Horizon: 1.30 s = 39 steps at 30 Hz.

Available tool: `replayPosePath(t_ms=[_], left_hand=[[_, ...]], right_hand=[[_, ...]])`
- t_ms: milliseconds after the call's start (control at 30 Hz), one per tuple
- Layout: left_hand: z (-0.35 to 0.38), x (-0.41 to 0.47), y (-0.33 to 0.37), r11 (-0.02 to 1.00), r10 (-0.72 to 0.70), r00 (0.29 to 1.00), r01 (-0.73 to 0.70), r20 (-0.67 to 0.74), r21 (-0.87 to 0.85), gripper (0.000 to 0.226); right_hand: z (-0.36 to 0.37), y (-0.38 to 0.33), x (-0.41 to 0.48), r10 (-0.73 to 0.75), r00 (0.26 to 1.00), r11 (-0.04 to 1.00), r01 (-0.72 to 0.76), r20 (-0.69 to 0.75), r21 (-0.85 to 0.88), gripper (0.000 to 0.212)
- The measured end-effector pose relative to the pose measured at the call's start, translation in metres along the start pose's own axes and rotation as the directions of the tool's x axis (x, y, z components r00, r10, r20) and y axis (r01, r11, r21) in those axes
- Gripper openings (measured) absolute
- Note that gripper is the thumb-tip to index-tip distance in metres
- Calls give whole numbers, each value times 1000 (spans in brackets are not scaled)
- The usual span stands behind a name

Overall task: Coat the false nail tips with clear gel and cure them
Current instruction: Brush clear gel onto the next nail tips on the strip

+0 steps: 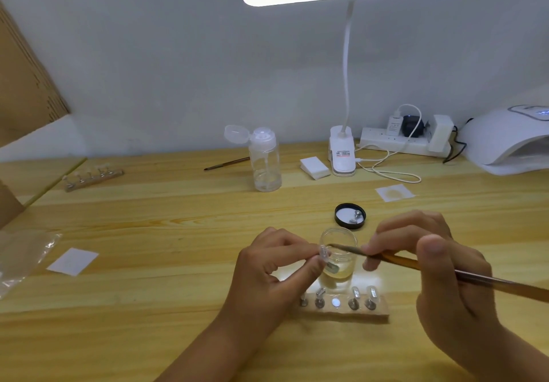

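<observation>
It was a home nail-art workstation: a wooden bench (148, 262) carried a curing lamp (511, 140), clip-on desk light (341, 155) and power strip (401, 142).

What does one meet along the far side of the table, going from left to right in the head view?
Wooden stand with nail tips → thin brush → clear pump bottle → stack of white pads → clip base of the desk lamp → power strip → white curing lamp.

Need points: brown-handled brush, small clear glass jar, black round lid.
brown-handled brush (505, 286), head view, on the bare handle.
small clear glass jar (338, 230), head view, on the far rim.
black round lid (350, 226), head view, on the near rim.
</observation>
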State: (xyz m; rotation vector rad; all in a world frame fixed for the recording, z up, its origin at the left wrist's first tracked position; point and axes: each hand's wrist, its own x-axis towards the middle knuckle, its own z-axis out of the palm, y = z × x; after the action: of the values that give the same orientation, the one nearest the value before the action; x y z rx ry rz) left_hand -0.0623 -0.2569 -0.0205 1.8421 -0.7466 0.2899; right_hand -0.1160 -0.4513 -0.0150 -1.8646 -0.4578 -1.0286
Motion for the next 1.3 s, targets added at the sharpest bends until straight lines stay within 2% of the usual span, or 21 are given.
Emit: replayPosePath(t_ms=[133, 400, 533, 733, 900, 1033, 1167, 1300], left_hand=[[0, 0, -1, 1000, -8, 1000, 8, -2, -15, 13], [0, 1, -1, 1000, -12, 1000, 12, -3, 5, 14], [-1, 0, -3, 1000, 2, 1000, -2, 0, 10, 12], [-1, 1, -1, 1000, 5, 1000, -5, -19, 15, 11], [-2, 1, 1, 1000, -4, 1000, 4, -11, 7, 12], [-3, 1, 3, 1000, -9, 1000, 8, 5, 7, 14], [-2, 1, 4, 1000, -10, 1000, 10, 10, 14, 14], [-2, 1, 3, 1000, -13, 1000, 13, 8, 12, 12]], right_hand=[[3, 2, -1, 25, 999, 999, -24, 33, -27, 56], [2, -2, -2, 37, 999, 997, -38, 27, 67, 59], [2, 0, -1, 46, 999, 999, -46, 11, 7, 58], [4, -1, -1, -19, 996, 996, 27, 85, -83, 52], [2, -1, -1, -33, 995, 997, 39, 89, -69, 57], [1, -3, 0, -53, 996, 993, 59, 68, -101, 53], [2, -3, 0, -57, 991, 986, 74, 120, -149, 52], [1, -4, 1, -69, 992, 988, 82, 104, -128, 58]])
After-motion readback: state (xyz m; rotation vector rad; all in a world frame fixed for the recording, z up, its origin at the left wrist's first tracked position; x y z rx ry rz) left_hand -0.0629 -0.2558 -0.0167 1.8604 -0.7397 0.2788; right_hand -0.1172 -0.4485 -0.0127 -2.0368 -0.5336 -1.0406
